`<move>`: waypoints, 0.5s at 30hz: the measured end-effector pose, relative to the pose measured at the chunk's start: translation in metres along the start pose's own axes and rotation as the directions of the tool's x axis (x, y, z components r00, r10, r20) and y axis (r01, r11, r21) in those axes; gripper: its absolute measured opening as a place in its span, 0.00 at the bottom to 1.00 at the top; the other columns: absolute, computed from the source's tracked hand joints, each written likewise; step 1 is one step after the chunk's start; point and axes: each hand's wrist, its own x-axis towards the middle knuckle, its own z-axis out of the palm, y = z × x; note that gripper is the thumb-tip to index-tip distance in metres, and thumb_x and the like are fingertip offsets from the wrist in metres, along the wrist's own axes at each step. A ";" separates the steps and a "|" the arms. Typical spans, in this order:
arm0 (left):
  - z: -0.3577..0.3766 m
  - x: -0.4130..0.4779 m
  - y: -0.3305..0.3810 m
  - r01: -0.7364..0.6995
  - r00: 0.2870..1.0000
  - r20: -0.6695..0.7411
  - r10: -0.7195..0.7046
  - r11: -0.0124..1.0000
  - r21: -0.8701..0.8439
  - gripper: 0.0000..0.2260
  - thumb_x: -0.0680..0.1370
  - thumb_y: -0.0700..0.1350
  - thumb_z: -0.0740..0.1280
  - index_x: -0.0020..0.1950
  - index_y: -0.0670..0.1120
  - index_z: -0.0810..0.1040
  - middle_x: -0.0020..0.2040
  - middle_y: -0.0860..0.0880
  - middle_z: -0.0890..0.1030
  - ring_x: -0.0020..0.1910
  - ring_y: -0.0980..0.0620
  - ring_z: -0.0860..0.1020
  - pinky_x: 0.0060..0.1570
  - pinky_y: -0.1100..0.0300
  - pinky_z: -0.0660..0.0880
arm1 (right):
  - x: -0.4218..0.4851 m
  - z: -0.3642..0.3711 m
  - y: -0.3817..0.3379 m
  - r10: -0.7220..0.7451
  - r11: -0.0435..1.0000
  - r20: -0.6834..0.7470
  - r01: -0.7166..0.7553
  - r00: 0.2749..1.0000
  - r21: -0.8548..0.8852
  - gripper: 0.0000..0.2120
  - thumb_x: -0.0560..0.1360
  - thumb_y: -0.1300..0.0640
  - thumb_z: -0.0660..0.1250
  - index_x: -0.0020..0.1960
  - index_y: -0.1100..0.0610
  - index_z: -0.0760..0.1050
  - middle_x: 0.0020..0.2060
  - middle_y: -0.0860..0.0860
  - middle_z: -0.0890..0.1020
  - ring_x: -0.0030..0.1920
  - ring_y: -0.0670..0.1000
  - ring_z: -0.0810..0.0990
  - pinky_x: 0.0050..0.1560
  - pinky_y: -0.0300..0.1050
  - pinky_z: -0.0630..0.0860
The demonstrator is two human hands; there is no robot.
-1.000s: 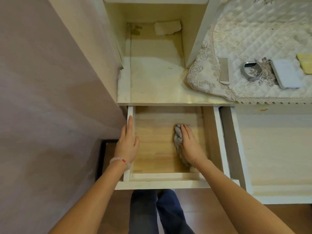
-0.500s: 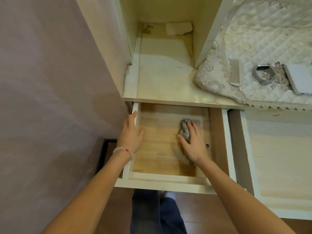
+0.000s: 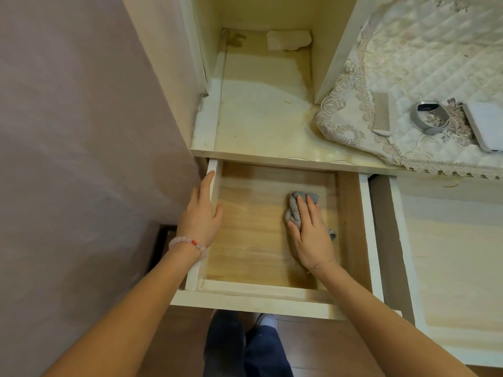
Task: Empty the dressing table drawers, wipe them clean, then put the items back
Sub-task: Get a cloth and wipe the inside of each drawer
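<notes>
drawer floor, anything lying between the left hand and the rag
Nothing: in the head view the drawer floor is bare between the left hand and the rag.

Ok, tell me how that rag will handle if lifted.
The rag is bunched in soft folds under the right hand, so it will probably droop, not hold shape. It looks small and thin, likely light. Pushed on the smooth wood of the drawer, it should slide, not roll.

My left hand (image 3: 200, 216) lies flat, fingers straight; my right hand (image 3: 310, 235) presses palm-down, both arms outstretched.
</notes>
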 end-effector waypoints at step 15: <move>0.000 0.003 -0.004 -0.040 0.999 0.001 0.040 0.998 -0.039 0.29 0.79 0.40 0.59 0.75 0.55 0.50 0.72 0.47 0.61 0.62 0.40 0.71 0.56 0.51 0.71 | 0.040 -0.002 0.003 0.041 0.999 -0.275 -0.047 0.961 -0.018 0.26 0.78 0.57 0.59 0.75 0.56 0.56 0.73 0.56 0.61 0.73 0.56 0.58 0.70 0.51 0.61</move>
